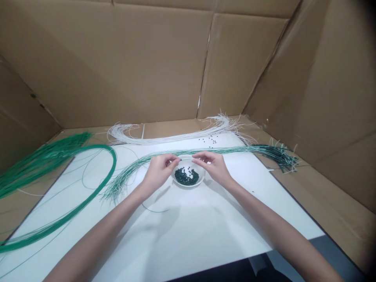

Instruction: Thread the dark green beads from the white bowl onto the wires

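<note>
Over the white bowl (pixel 188 185), both of my hands are raised with fingertips facing each other across a small gap. My left hand (pixel 158 169) pinches at the bowl's left rim; a small dark bead (pixel 180 159) shows at its fingertips. A thin green strand (pixel 155 210) curves on the table below that hand; whether it runs up into the fingers is unclear. On the right side of the rim, my right hand (pixel 214 166) is closed in a pinch, and what it holds is too small to make out. Many dark green beads (pixel 187 178) fill the bowl's bottom.
Behind the bowl lies a bundle of green strands (pixel 232 149) with dark beaded ends (pixel 277 156). Farther back is a white strand bundle (pixel 173 138), near several scattered beads (pixel 210 140). A large green coil (pixel 88 199) covers the left. Cardboard walls (pixel 141 62) enclose the white table (pixel 188 235).
</note>
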The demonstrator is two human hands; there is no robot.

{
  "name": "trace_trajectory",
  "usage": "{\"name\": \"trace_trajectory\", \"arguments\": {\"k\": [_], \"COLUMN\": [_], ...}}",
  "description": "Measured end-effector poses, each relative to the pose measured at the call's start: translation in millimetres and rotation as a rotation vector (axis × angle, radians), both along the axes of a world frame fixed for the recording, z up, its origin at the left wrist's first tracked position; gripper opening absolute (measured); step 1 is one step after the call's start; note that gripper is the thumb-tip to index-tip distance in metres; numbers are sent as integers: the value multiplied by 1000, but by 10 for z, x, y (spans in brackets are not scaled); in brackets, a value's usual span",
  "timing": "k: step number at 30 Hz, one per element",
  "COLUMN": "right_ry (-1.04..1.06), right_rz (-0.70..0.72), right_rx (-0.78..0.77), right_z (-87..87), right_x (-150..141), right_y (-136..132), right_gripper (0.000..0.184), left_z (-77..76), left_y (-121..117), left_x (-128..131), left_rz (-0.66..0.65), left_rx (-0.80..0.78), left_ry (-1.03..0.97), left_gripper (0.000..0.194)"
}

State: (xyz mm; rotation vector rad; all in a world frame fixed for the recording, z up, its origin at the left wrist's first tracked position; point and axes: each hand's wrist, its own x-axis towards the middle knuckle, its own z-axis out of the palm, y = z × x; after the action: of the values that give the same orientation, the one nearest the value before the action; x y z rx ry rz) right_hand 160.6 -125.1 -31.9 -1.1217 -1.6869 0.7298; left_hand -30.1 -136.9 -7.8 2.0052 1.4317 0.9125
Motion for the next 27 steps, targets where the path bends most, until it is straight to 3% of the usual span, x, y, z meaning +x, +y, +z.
{"name": "trace_trajectory", "arguments": {"k": [27], "right_ry": [221], "right_rz": [-1], "right_rx": [-119], "right_z": [50], "right_x": [39], "right_y": [46], "right_gripper": [16], "left_z": [141], "left_y": [36], "left_x": [-99], "left_rz": [-10], "left_rx": [-102], "left_ry": [-24], "left_gripper": [22]}}
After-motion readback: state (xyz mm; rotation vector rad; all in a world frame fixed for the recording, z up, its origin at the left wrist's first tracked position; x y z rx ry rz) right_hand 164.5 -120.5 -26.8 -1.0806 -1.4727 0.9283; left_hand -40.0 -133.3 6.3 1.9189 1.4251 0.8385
